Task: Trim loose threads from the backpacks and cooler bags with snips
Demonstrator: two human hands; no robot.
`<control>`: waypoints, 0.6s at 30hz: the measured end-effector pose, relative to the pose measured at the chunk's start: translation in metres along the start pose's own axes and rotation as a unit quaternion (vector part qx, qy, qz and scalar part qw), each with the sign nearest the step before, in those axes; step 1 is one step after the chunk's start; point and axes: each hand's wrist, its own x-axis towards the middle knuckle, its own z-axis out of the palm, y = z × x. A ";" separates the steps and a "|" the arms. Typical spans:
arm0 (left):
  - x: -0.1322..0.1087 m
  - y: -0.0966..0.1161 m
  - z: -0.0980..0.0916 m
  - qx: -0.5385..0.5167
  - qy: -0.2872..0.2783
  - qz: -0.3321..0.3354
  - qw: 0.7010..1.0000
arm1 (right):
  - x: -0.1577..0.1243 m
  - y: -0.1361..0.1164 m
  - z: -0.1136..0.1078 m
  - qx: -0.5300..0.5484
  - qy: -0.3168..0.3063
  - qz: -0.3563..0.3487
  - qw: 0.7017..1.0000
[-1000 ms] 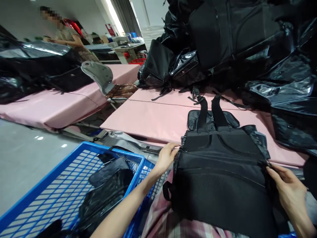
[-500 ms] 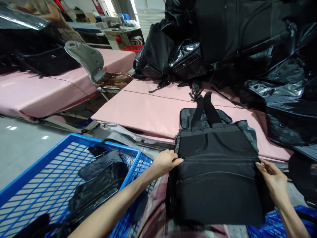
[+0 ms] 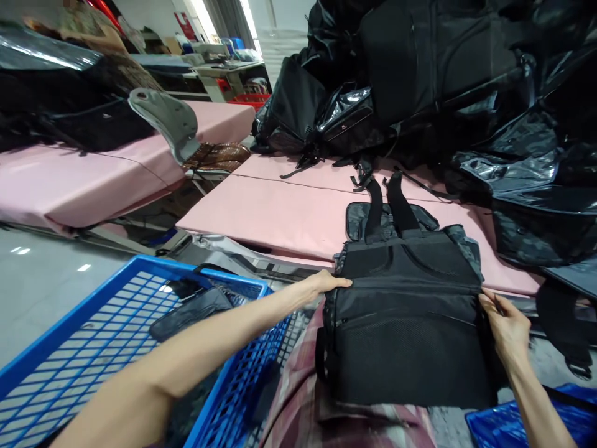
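free: pink table [image 3: 280, 214] left | blocked: bag pile [image 3: 420, 81] behind, blue crate [image 3: 116, 348]

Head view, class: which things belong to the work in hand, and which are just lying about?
In hand: black backpack, touched at its side edges by the left hand and right hand.
Lying about: blue crate, pile of black bags, pink table, grey chair back.

One backpack [image 3: 410, 336], one blue crate [image 3: 93, 348], two pink tables [image 3: 280, 211], maybe six piled bags [image 3: 420, 68].
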 end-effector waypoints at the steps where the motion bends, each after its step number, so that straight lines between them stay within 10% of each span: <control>1: -0.003 -0.004 0.004 -0.042 0.013 -0.030 0.999 | -0.001 0.000 -0.001 0.009 0.005 0.004 1.000; 8: -0.019 -0.017 0.024 -0.303 -0.011 0.006 0.953 | -0.007 0.005 -0.011 0.050 0.025 0.032 0.998; 18: -0.022 -0.018 0.028 -0.364 -0.031 0.054 0.929 | 0.002 0.028 -0.015 0.049 0.012 0.039 0.998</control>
